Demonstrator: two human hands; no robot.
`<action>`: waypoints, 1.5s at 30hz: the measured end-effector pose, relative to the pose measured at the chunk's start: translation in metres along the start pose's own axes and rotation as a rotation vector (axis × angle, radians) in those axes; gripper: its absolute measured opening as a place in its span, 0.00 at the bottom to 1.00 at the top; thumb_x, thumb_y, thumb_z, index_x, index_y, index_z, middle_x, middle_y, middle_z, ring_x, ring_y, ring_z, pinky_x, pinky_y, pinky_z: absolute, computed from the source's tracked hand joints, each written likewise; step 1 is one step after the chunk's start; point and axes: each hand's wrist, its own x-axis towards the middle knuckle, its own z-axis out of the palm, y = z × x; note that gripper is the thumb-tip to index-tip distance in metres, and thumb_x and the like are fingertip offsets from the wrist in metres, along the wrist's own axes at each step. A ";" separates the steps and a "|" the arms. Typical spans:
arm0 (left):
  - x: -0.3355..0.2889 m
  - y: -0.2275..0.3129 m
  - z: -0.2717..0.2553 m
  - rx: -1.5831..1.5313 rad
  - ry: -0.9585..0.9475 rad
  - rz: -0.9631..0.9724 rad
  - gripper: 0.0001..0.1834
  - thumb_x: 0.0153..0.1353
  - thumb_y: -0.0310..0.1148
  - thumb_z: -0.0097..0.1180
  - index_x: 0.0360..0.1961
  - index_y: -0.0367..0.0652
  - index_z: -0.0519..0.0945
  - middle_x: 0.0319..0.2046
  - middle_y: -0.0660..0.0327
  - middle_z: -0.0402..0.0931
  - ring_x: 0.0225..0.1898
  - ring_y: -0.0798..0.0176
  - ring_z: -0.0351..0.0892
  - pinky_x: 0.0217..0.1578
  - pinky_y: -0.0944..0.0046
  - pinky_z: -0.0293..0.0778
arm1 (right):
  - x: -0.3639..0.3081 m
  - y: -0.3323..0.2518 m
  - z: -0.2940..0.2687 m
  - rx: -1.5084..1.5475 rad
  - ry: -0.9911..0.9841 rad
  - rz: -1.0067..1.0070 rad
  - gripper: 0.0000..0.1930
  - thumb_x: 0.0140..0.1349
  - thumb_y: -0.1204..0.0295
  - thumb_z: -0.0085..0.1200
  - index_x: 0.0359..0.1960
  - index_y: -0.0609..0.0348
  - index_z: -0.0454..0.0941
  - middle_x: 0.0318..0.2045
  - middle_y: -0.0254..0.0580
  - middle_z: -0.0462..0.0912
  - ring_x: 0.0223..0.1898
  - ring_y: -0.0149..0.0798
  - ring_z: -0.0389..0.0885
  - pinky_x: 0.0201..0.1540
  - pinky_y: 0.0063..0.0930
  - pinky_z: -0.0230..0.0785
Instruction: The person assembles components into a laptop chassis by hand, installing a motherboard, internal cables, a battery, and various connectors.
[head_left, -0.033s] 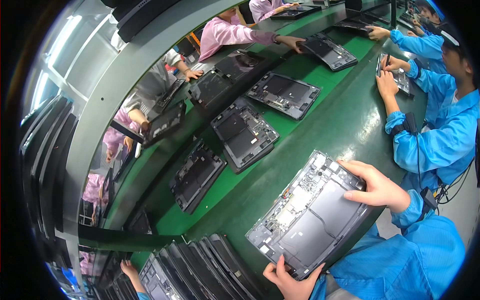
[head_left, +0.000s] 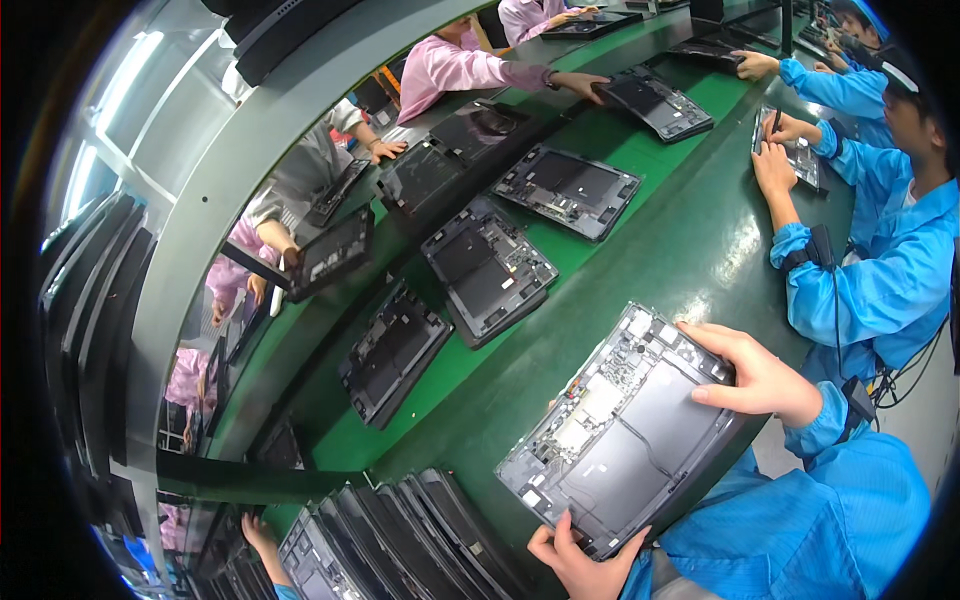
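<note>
I hold an opened tablet point(head_left: 640, 440) at a slant over the near edge of the green bench. Its inside faces up, with a circuit board along the far-left side and a large dark battery area beside it. My left hand point(head_left: 590, 562) grips the lower corner, fingertips on the rim. Around the right edge is my right hand point(head_left: 750, 375), its thumb over the top face and the other fingers partly hidden. Closest to my left hand, on its left, stands a row of upright tablet shells point(head_left: 400, 540).
Several opened tablets, one of them a tablet point(head_left: 490, 265), lie along a bright green strip point(head_left: 420, 400) beyond my hands. A co-worker in blue point(head_left: 860, 270) works on a device at the right. Across the bench, a person in pink point(head_left: 450, 75) touches another tablet. A grey frame point(head_left: 190, 230) curves along the left.
The tablet in my hands has shifted very slightly to the right. At the left, the dark panel in a co-worker's hand has moved a little.
</note>
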 end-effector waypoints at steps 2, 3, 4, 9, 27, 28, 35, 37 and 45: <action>0.004 0.000 0.003 -0.029 -0.041 -0.037 0.58 0.35 0.37 0.86 0.68 0.43 0.65 0.56 0.45 0.58 0.57 0.42 0.65 0.55 0.47 0.68 | -0.003 0.002 -0.003 0.062 0.030 -0.015 0.38 0.60 0.62 0.65 0.68 0.73 0.66 0.54 0.61 0.77 0.58 0.54 0.77 0.64 0.40 0.66; 0.007 0.000 0.004 -0.033 -0.046 -0.035 0.58 0.35 0.37 0.86 0.68 0.43 0.65 0.56 0.45 0.58 0.57 0.42 0.65 0.55 0.47 0.68 | -0.005 0.002 -0.002 0.124 0.059 -0.025 0.38 0.60 0.63 0.65 0.67 0.74 0.66 0.55 0.60 0.77 0.60 0.54 0.76 0.65 0.40 0.64; 0.010 0.001 0.004 -0.029 -0.047 -0.033 0.57 0.34 0.37 0.86 0.68 0.43 0.66 0.56 0.46 0.59 0.56 0.43 0.66 0.54 0.48 0.69 | -0.005 0.001 -0.001 0.121 0.063 -0.024 0.38 0.60 0.63 0.65 0.67 0.74 0.66 0.55 0.60 0.77 0.60 0.54 0.76 0.65 0.40 0.64; 0.013 -0.002 0.005 -0.016 -0.035 0.004 0.57 0.34 0.37 0.86 0.68 0.44 0.67 0.55 0.46 0.59 0.54 0.44 0.68 0.53 0.49 0.70 | -0.008 -0.005 -0.003 0.049 0.100 -0.054 0.37 0.58 0.62 0.64 0.65 0.75 0.69 0.60 0.62 0.73 0.63 0.55 0.73 0.68 0.40 0.62; -0.008 -0.024 0.009 -0.106 -0.031 0.072 0.62 0.28 0.45 0.88 0.65 0.38 0.65 0.53 0.44 0.63 0.54 0.41 0.68 0.55 0.44 0.69 | -0.005 0.004 -0.001 0.105 0.025 0.131 0.35 0.53 0.63 0.64 0.60 0.75 0.74 0.57 0.58 0.75 0.60 0.52 0.75 0.65 0.39 0.63; -0.010 -0.023 0.008 -0.114 -0.031 0.075 0.62 0.28 0.46 0.88 0.65 0.38 0.66 0.52 0.44 0.63 0.54 0.40 0.68 0.55 0.44 0.69 | -0.005 0.001 -0.004 0.115 0.027 0.120 0.35 0.54 0.63 0.64 0.60 0.75 0.74 0.57 0.58 0.76 0.60 0.52 0.76 0.65 0.39 0.64; -0.014 -0.044 0.010 -0.320 -0.080 0.080 0.52 0.47 0.55 0.76 0.63 0.31 0.65 0.48 0.51 0.66 0.43 0.55 0.68 0.41 0.58 0.70 | -0.018 -0.005 -0.001 0.078 0.063 0.179 0.31 0.55 0.66 0.63 0.58 0.75 0.75 0.54 0.56 0.78 0.57 0.49 0.77 0.61 0.36 0.66; -0.009 -0.060 0.026 -0.442 -0.026 0.105 0.45 0.55 0.52 0.69 0.63 0.31 0.64 0.48 0.51 0.62 0.43 0.57 0.67 0.40 0.59 0.68 | -0.030 -0.005 -0.003 0.039 0.074 0.268 0.29 0.56 0.68 0.63 0.58 0.75 0.75 0.54 0.55 0.78 0.56 0.48 0.77 0.60 0.36 0.67; -0.006 -0.027 0.036 -0.559 -0.025 0.097 0.38 0.66 0.45 0.55 0.67 0.29 0.57 0.48 0.53 0.62 0.45 0.61 0.67 0.46 0.60 0.66 | -0.026 -0.001 -0.019 0.131 0.197 0.242 0.25 0.57 0.72 0.59 0.56 0.74 0.77 0.49 0.48 0.80 0.44 0.38 0.78 0.41 0.30 0.73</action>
